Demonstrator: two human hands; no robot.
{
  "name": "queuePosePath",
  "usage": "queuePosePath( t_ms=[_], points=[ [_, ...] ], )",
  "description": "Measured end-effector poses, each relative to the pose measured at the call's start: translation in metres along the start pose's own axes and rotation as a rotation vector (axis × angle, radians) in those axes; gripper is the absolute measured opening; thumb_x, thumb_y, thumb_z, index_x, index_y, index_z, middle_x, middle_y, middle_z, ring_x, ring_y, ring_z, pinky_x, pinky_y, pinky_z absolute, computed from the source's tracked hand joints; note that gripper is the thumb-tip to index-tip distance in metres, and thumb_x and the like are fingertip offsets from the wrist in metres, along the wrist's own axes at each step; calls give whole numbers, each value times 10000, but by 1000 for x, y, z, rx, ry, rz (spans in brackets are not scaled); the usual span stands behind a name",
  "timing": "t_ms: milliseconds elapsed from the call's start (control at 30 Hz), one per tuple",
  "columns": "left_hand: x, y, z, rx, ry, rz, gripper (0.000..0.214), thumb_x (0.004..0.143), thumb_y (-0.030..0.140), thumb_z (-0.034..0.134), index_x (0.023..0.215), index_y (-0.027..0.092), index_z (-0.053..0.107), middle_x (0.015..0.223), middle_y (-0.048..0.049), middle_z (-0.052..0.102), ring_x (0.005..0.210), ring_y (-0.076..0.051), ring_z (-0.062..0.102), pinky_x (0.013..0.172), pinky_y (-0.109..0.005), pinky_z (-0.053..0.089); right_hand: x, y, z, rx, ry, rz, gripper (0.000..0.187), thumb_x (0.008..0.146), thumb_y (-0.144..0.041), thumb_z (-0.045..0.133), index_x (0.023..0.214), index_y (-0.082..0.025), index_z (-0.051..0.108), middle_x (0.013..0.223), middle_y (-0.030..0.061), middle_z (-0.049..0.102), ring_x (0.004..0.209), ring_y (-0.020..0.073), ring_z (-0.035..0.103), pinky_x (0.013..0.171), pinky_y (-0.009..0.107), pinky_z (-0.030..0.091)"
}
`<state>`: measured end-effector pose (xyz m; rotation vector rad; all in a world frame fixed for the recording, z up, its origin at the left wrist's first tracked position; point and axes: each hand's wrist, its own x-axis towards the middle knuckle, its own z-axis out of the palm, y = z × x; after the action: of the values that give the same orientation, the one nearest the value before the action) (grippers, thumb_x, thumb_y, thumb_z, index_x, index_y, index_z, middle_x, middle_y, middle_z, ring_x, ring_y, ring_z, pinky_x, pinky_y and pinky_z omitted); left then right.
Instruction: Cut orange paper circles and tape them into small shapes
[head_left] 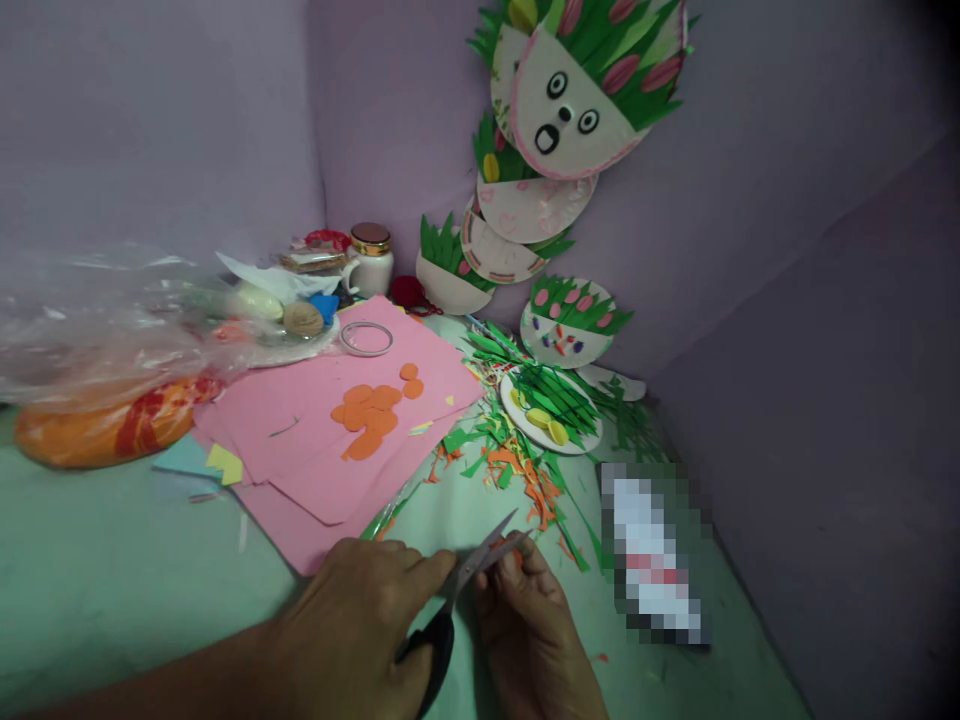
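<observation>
My left hand (pixel 367 620) is closed round the black handles of a pair of scissors (pixel 435 650). Their metal blades are parted and point up and to the right. Between finger and thumb, my right hand (pixel 529 620) pinches a small orange paper piece (pixel 516 556), partly hidden by the fingers and lying at the blades. Beyond my hands, cut orange paper rounds (pixel 373 408) rest on pink paper sheets (pixel 322 470). Green and orange paper scraps (pixel 525 475) are scattered on the pale green table to their right.
A white paper plate (pixel 517 412) holds green strips and yellow ovals. Decorated half-plates (pixel 577 110) hang on the purple wall. A white mug (pixel 373 268), a ring (pixel 367 339), a plastic bag (pixel 112 330) and an orange packet (pixel 105 428) sit at the back left. A blurred-out object (pixel 656 560) lies right.
</observation>
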<state>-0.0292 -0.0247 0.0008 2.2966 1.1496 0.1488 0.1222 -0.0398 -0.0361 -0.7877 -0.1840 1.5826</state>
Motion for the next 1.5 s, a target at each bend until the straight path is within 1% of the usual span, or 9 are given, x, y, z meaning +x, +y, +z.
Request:
queuePosePath(
  t_ms=[167,333,500,600,700,967,1133,1300,1500],
  points=[
    [0,1,-2,-4,-39,-12,365,695,148,443,1049,168,527,848,-84,646,775,-241,595,714,-412,487,0,-1,1,-23,4,-15,202,568,-136,816,706,-180,676,639,-27,690,574,61,612,590,140,505],
    [0,1,-1,-3,-28,-13,333,698,140,432,1016,171,526,833,-80,646,759,-234,598,705,-406,486,1,-3,2,-62,2,-8,211,555,-151,827,704,-179,679,634,-23,695,557,58,604,582,140,501],
    [0,-1,0,11,-27,9,361,697,140,434,1047,167,517,839,-83,652,756,-229,601,704,-392,486,0,-4,4,-92,5,-40,212,555,-169,827,696,-180,670,616,-25,677,546,66,592,568,157,496],
    [0,-2,0,-2,-51,-2,371,710,140,426,1070,167,514,837,-82,650,750,-225,591,685,-383,479,1,-4,2,-89,20,-53,204,572,-172,820,706,-181,667,634,-27,681,565,61,601,589,151,491],
    [0,-2,-1,-10,-64,-10,352,716,134,417,1049,163,524,822,-81,644,733,-226,582,665,-382,469,2,-5,-3,-121,0,-43,194,588,-180,815,717,-178,669,648,-21,683,578,68,604,600,164,492],
    [0,-6,-2,-8,-68,38,284,722,129,412,973,177,534,799,-68,632,719,-232,576,641,-362,451,4,-8,-8,-149,28,-65,205,578,-174,820,732,-182,686,642,-15,694,592,84,621,612,185,494],
    [-3,-6,-3,9,-86,23,333,712,115,415,1015,181,536,826,-66,633,776,-245,582,700,-401,454,5,-10,-7,-177,48,-87,214,567,-185,824,730,-180,686,653,-19,690,602,83,611,610,183,485],
    [-3,-7,-1,19,-56,42,397,718,128,429,1104,174,507,840,-68,640,767,-227,581,698,-374,465,5,-9,-6,-194,59,-100,232,554,-196,831,723,-173,674,603,-22,671,555,78,585,575,183,473],
    [-6,-11,4,-9,45,59,366,706,126,455,1050,217,538,807,-32,645,754,-194,574,714,-318,469,5,-10,-4,-172,81,-95,246,535,-180,838,711,-173,666,598,-22,670,548,86,589,568,192,478]
  ],
)
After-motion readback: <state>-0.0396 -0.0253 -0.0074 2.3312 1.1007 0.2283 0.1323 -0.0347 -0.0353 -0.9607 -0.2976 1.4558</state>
